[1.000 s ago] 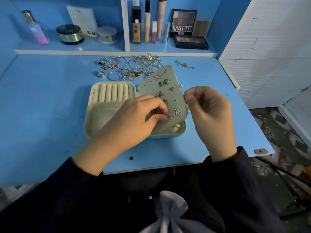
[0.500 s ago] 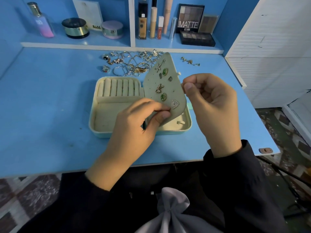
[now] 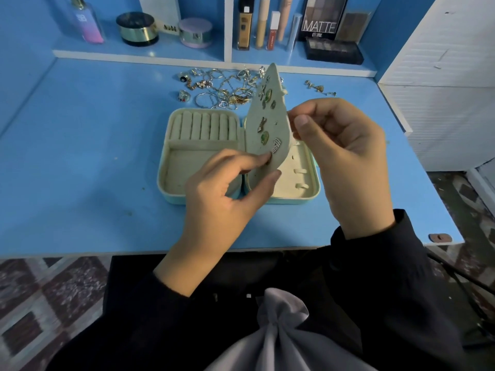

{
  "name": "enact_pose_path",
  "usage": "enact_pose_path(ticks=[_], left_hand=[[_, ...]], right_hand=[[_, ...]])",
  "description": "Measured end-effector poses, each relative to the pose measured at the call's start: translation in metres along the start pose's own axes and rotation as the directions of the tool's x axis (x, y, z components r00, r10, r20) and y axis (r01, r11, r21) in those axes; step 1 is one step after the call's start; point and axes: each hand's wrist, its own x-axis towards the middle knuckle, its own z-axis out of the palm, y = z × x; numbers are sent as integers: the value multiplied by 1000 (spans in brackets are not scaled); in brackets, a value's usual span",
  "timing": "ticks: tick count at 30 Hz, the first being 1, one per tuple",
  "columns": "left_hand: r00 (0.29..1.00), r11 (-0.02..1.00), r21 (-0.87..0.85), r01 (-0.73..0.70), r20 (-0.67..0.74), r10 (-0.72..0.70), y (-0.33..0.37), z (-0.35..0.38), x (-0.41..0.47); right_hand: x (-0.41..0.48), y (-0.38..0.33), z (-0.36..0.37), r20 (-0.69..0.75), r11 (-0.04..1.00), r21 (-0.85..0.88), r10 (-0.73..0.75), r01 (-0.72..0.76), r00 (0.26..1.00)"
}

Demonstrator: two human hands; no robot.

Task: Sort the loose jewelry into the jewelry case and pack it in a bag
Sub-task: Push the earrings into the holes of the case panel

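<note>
Left hand (image 3: 222,199) pinches the upright earring panel (image 3: 278,121) by its near corner; right hand (image 3: 345,162) curls against its right edge, hold unclear.

This looked like a dressing corner in a home. A blue bench (image 3: 80,156) backed onto a low shelf (image 3: 134,53) stocked with cosmetics: a perfume bottle (image 3: 87,24), a black and gold jar (image 3: 135,29), a lilac jar (image 3: 195,33), a foundation bottle (image 3: 244,28) and a "MATTE" eyeshadow palette (image 3: 321,20). Loose jewelry (image 3: 222,88) lay heaped near the shelf, a white cabinet (image 3: 442,103) stood beside the bench, and patterned floor tiles (image 3: 53,290) showed below
</note>
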Motion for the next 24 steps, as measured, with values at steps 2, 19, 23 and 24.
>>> enact_pose_path(ticks=[2,19,23,24], left_hand=[[1000,1000,-14,5,-17,-6,-1,0,0],[983,956,-237,175,-19,-185,0,-2,-2],[984,957,-239,165,-25,-176,0,-3,-1],[984,958,-237,163,-29,-174,0,-3,-1]], right_hand=[[-3,6,1,9,1000,29,1,-1,1000],[-27,33,19,109,887,402,198,-225,974],[-26,34,18,106,901,384,171,-199,979],[-26,34,18,108,905,377,167,-196,980]])
